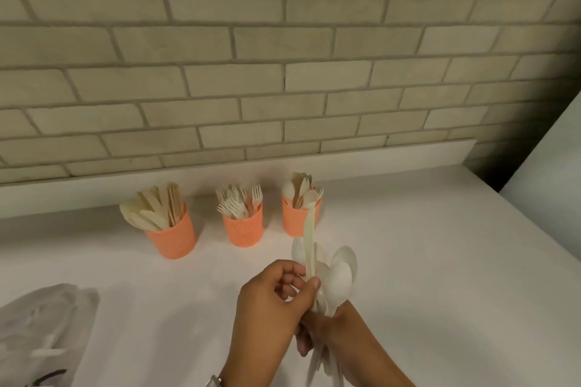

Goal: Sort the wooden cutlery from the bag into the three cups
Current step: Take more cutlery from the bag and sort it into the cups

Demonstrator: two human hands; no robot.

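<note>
Three orange cups stand in a row near the wall: the left cup (pixel 172 239) holds wooden knives, the middle cup (pixel 243 229) holds forks, the right cup (pixel 297 222) holds spoons. My right hand (pixel 327 334) grips a bundle of spoons (pixel 341 273) by the handles, bowls up. My left hand (pixel 270 298) pinches a single wooden knife (pixel 309 248) that sticks up out of that bundle. The clear plastic bag (pixel 44 330) lies flat at the lower left with a few pale pieces inside.
A white countertop (pixel 424 261) runs up to a low white ledge under the brick wall (pixel 283 72). A white panel (pixel 547 166) rises at the right edge. A watch shows on my left wrist at the bottom.
</note>
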